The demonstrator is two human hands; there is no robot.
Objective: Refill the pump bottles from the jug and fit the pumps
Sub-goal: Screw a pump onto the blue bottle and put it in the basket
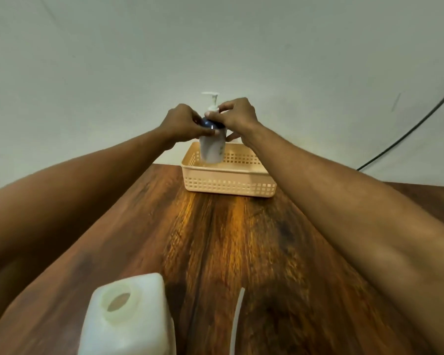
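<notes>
Head view has both your arms stretched out over the table point(215, 252) to the far end, where your hands meet on a bottle point(212, 149). Your left hand point(181, 123) is closed round the bottle's dark shoulder, fingers wrapped on the near side. Your right hand point(237, 116) pinches the white collar of the pump point(212, 99) between thumb and fingertips, so the two hands sit close together, almost touching, each clamped on its own part. The pump stands upright in the bottle's neck with its spout turned to the left; whether it is fully screwed down, you cannot tell from here.

The bottle is upright, its pale body reaching down into the back left part of the basket point(228, 184), a peach one with a lattice wall. Its base is blurred, so resting or lifted is not clear. The basket sits at the far edge of the table, near the wall point(215, 47).

Close to you, at the lower left, the jug point(128, 319) stands with its mouth uncapped. Just right of it lies a thin white strip point(237, 321), too blurred to identify. A black cable point(408, 134) runs down the wall on the right.
</notes>
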